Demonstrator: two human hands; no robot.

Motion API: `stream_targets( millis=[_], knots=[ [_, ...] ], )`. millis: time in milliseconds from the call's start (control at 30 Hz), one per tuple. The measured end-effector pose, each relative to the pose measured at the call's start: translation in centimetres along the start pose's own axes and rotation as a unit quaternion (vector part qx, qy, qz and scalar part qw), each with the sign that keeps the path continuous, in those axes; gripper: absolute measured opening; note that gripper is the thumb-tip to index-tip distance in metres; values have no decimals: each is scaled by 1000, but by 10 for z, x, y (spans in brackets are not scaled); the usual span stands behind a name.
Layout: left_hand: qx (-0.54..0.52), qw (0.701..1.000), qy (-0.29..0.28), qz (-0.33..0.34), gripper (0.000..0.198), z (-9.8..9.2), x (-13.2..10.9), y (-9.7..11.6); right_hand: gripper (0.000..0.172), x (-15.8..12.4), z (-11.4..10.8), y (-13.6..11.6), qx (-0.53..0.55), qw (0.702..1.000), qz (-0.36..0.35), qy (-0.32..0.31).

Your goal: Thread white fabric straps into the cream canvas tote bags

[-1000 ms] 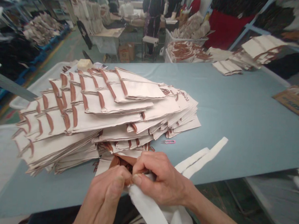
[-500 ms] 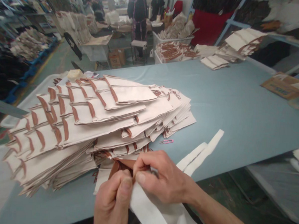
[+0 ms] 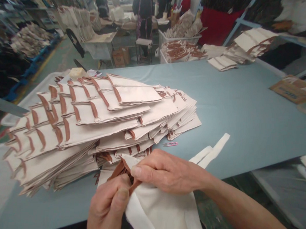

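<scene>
Head view: your left hand [image 3: 108, 204] and right hand [image 3: 165, 171] are side by side, both pinching the brown edge of the cloth bag [image 3: 168, 211] at the table's near side, probably to hold it taut. Snips [image 3: 170, 144] lie just beyond, right of the bag pile [image 3: 133, 93], likely for easy reach. Fingertips partly hidden; bag bottom cut off; can't tell whether the white strips [image 3: 218, 147] join it.

The bag [image 3: 166, 207] at lower centre is cream with brown trim, its strap [image 3: 140, 214] plain white. Stacked bags [image 3: 136, 91] at left are cream, banded brown. The tabletop [image 3: 245, 112] is blue-grey; the snips [image 3: 172, 144] near centre show pink; a cloth [image 3: 215, 27] at upper right is red.
</scene>
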State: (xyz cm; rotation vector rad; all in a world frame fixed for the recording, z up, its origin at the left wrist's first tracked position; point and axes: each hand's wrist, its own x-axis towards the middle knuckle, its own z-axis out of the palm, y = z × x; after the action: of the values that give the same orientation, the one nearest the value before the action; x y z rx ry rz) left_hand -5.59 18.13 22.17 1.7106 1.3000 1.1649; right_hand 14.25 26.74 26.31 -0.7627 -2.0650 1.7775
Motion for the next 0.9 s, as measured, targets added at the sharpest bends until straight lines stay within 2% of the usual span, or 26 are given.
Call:
stream_targets(
  millis=[100, 200, 333, 433, 533, 633, 700, 800, 900],
  knots=[
    [12, 999, -14, 26, 48, 1, 4, 1, 43, 1, -2, -6, -23, 999, -34, 0],
    [17, 999, -29, 28, 47, 1, 6, 1, 42, 4, -1, -9, -56, 998, -24, 7],
    [5, 999, -36, 21, 47, 3, 6, -1, 43, 8, 1, -3, -9, 1000, -7, -1],
    [-6, 1000, -8, 5, 50, 6, 5, 0, 43, 9, 2, 6, 10, 999, -45, -7],
    [-19, 1000, -1, -19, 54, 9, 4, -1, 38, 10, 2, 15, -29, 994, -101, -6],
    [-49, 997, -10, -53, 55, 11, 3, -3, 36, 10, 7, 24, -80, 985, -149, 29],
    [-101, 989, -1, -105, 54, 12, 1, -4, 37, 10, 12, 29, -87, 978, -176, 65],
    [-230, 951, -9, -207, 59, 16, -3, -2, 35, 7, 23, 33, -44, 974, -200, 101],
    [-304, 915, -27, -265, 63, 21, -3, 6, 32, 4, 32, 33, 19, 972, -200, 123]
  ],
)
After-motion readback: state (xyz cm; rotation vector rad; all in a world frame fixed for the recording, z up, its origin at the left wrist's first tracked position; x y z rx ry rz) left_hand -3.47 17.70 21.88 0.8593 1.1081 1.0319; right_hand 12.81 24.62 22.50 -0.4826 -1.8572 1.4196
